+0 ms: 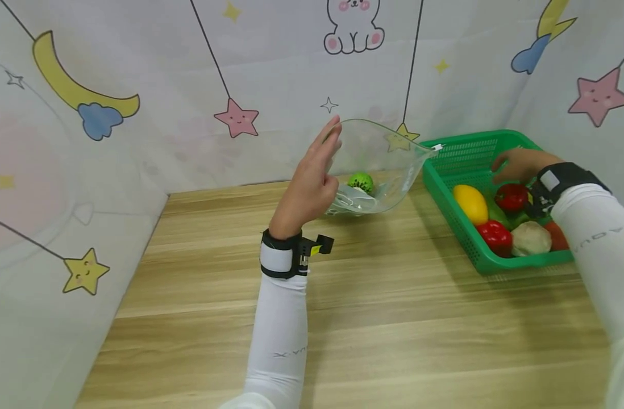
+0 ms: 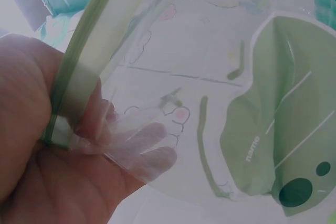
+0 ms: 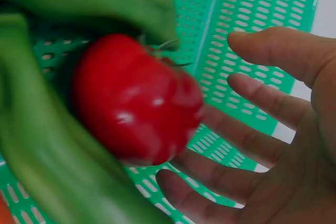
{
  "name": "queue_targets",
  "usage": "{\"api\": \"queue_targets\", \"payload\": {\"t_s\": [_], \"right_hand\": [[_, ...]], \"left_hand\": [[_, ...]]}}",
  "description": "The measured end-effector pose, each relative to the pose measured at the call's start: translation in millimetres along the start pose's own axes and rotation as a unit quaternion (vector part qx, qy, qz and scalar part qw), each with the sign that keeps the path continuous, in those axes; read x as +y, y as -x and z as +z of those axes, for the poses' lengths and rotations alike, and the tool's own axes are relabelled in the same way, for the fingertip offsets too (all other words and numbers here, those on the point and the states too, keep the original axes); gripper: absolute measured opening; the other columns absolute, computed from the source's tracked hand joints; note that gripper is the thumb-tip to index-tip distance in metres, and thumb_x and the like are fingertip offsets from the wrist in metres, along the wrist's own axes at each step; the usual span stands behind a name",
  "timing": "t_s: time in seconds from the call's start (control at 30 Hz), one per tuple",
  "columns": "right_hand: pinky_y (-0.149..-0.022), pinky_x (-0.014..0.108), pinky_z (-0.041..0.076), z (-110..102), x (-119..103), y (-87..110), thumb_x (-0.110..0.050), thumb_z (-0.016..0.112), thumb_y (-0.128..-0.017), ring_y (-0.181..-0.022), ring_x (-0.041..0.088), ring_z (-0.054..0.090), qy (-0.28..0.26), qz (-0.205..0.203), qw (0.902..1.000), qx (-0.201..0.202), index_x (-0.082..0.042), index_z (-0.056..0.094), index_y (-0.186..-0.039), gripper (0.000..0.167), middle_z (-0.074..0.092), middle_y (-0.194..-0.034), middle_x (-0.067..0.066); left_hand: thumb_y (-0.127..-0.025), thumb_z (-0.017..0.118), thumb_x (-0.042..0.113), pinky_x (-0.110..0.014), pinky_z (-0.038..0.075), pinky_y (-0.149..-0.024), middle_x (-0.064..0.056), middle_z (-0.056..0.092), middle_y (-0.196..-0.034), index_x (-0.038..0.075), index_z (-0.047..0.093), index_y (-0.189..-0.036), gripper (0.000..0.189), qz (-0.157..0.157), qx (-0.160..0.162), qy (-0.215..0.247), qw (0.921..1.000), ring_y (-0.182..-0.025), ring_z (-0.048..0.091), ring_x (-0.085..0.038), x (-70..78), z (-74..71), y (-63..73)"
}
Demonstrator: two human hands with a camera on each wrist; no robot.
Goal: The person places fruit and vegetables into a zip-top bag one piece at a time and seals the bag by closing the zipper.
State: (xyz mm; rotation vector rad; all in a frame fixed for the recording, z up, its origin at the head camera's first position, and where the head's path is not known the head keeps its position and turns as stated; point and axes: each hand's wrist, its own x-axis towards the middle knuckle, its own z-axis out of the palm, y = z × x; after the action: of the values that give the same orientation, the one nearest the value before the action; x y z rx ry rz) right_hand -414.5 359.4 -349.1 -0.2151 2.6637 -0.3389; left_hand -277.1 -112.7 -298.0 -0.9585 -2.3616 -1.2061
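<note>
My left hand holds the rim of a clear zip bag, its green zip strip running between thumb and fingers. The bag stands with its mouth spread, and a green round piece with black seed-like dots, resembling cut kiwi, shows inside it. Over the green basket, my right hand has its fingers spread beside a red tomato. Some fingertips are close to or touching the tomato's side; none curl round it. Long green vegetables lie next to the tomato.
Also in the basket are a yellow oval fruit, a red pepper, a whitish round vegetable and an orange-red item. The basket stands at the right of the wooden table. A printed cloth hangs behind.
</note>
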Motion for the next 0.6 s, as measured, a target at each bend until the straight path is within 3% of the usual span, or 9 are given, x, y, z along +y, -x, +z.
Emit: {"api": "queue_targets", "payload": {"t_s": [0.27,0.6], "right_hand": [[-0.078,0.05,0.056,13,16,-10.6,-0.034,0.074,-0.085,-0.099,0.044,0.057,0.027,-0.003,0.9994,-0.022,0.012,0.053,-0.132,0.068,0.051,-0.123,0.043],[-0.075,0.042,0.054,20,8,-7.8,-0.026,0.075,-0.08,-0.097,0.039,0.053,0.042,-0.005,0.9963,-0.075,0.009,0.054,-0.132,0.066,0.054,-0.116,0.034]], "left_hand": [[-0.082,0.035,-0.023,-0.018,0.047,-0.065,0.001,0.012,-0.171,0.003,0.025,-0.159,0.082,0.001,0.003,0.004,1.0,-0.15,0.036,-0.017,-1.6,-0.2,0.4],[-0.081,0.035,-0.024,-0.019,0.043,-0.061,0.002,0.011,-0.171,0.002,0.025,-0.159,0.083,-0.005,-0.001,-0.006,1.0,-0.15,0.036,-0.016,-0.6,-1.5,0.3]]}}
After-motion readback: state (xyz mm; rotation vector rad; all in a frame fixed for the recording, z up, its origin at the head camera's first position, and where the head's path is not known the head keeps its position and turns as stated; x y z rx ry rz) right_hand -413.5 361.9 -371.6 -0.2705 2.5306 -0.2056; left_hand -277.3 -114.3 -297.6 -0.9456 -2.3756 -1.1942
